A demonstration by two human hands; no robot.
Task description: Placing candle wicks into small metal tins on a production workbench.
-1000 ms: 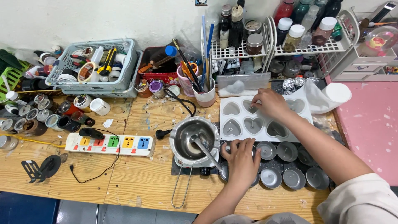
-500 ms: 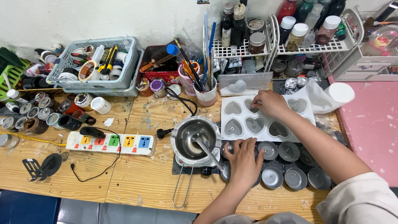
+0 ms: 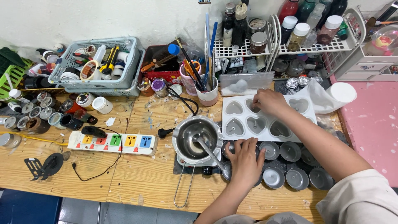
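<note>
My right hand (image 3: 269, 102) reaches over a white mould (image 3: 236, 120) with several heart-shaped cavities, fingertips pinched down in a back cavity; what they hold is too small to tell. My left hand (image 3: 245, 160) lies flat, fingers spread, on a group of round grey tins (image 3: 286, 174) in front of the mould. Just left of it stands a small metal pot (image 3: 195, 137) with a spoon leaning in it and a wire handle toward me.
A multicoloured power strip (image 3: 112, 143) lies at left with a black cable. Small jars (image 3: 49, 112), a grey basket of tools (image 3: 99, 62), cups of brushes (image 3: 203, 83) and wire racks of bottles (image 3: 290, 37) line the back. A pink surface (image 3: 373, 124) is at right.
My right hand has shifted slightly left over the mould's back row. My left hand stays on the tins.
</note>
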